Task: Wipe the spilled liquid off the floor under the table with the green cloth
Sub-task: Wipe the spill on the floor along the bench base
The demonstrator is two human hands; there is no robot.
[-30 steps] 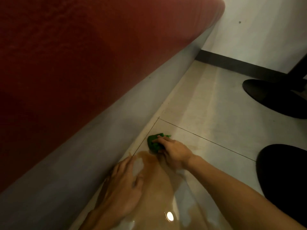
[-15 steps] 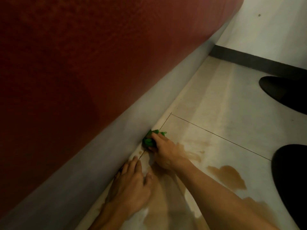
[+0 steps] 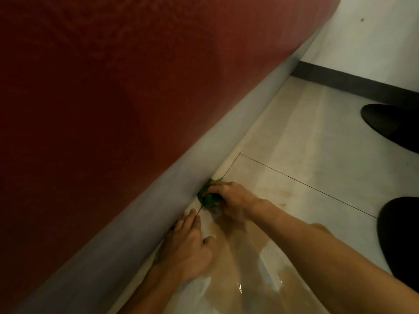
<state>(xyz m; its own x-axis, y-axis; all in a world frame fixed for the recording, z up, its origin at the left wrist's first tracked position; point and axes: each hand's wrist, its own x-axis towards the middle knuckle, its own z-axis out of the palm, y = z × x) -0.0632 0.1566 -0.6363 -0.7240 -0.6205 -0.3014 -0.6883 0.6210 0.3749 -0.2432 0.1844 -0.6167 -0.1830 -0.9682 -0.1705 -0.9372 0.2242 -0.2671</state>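
A crumpled green cloth point(image 3: 207, 197) lies on the pale tiled floor, tight against the grey base of the seat. My right hand point(image 3: 231, 199) grips it with curled fingers and presses it down. My left hand point(image 3: 187, 248) lies flat on the floor with straight fingers, just this side of the cloth, beside the grey base. A brown puddle of spilled liquid point(image 3: 244, 268) spreads over the tiles under and between my forearms, shining wet.
A red upholstered seat point(image 3: 102, 87) on a grey base point(image 3: 127, 211) fills the left. Two black round table feet point(image 3: 394, 125) point(image 3: 401, 241) stand on the right. A white wall with dark skirting point(image 3: 353, 83) closes the far end.
My right hand has dragged the cloth a little nearer to me along the grey base. My left hand stays flat on the floor.
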